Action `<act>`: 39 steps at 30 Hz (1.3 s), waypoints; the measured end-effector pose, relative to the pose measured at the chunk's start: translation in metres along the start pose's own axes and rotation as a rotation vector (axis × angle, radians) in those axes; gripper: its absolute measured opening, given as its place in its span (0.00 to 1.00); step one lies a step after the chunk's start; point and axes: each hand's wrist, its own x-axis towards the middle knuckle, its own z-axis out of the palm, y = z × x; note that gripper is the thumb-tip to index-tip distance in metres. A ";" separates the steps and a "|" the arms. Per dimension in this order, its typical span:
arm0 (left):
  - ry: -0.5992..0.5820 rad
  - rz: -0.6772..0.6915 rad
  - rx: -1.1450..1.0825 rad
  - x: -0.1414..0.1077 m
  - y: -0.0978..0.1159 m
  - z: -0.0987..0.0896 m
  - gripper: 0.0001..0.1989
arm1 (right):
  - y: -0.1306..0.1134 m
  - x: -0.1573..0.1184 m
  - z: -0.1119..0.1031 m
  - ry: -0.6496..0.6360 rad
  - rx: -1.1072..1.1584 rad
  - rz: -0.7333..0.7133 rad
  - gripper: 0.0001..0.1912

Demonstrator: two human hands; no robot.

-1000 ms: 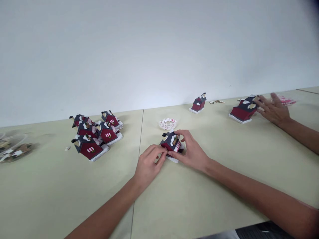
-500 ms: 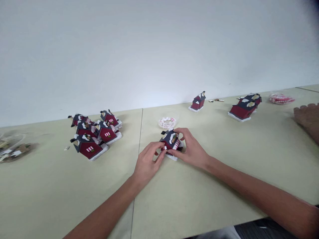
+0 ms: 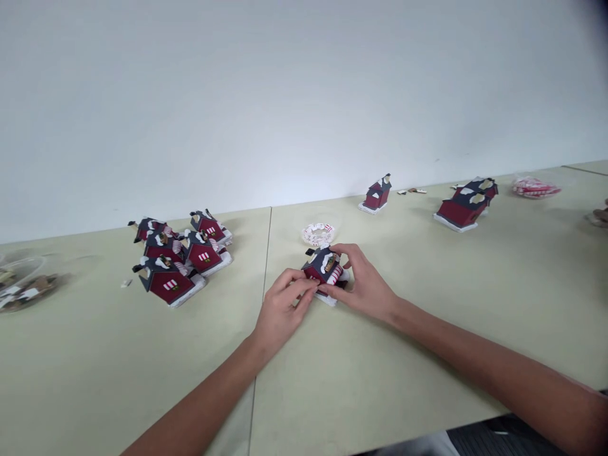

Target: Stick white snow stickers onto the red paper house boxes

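Note:
A miniature house (image 3: 323, 266) with dark red walls, a dark roof with white snow patches and a white base sits on the table before me. My right hand (image 3: 363, 285) grips it from the right, fingers on the roof and thumb near the red-and-white striped part at the front. Against its front left wall my left hand (image 3: 287, 304) is closed, with fingertips pinched together. Whatever lies between those fingertips is hidden. Just behind the house is a clear round dish (image 3: 318, 234) with small red-and-white pieces.
Several similar houses (image 3: 171, 282) stand grouped at left, near a clear tray of small parts (image 3: 31, 291). Further back are a single house (image 3: 377, 193), more houses (image 3: 460, 206) and a bag of red-and-white pieces (image 3: 534, 187). Another person's fingertips (image 3: 601, 216) show at the right edge.
My left fingers have shifted slightly over the house's front wall, covering the small pale bit seen there before. The other person's hand has drawn back toward the right edge.

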 end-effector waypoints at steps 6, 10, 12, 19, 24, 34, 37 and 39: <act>0.001 -0.192 -0.005 0.001 0.001 0.002 0.08 | -0.002 -0.001 0.000 -0.009 0.002 -0.014 0.33; 0.076 -0.313 -0.007 0.001 -0.003 0.002 0.27 | 0.000 0.001 -0.004 -0.034 0.038 -0.022 0.34; 0.063 -0.323 -0.007 0.003 -0.004 0.001 0.36 | 0.002 0.002 -0.006 -0.075 0.084 -0.039 0.34; -0.168 -0.153 -0.101 0.010 0.001 -0.011 0.44 | 0.010 0.000 -0.010 -0.200 0.201 -0.176 0.35; -0.308 -0.084 -0.205 0.014 0.008 -0.016 0.33 | 0.004 -0.004 -0.007 -0.302 0.174 -0.257 0.32; -0.251 -0.237 0.038 -0.019 0.021 -0.076 0.27 | 0.063 0.026 -0.075 0.158 -0.351 -0.206 0.25; -0.069 -0.338 0.181 -0.049 0.009 -0.121 0.28 | 0.116 0.033 -0.139 0.624 -0.629 -0.088 0.24; 0.058 -0.462 0.297 -0.068 -0.004 -0.156 0.31 | 0.148 0.026 -0.177 0.828 -0.742 0.024 0.31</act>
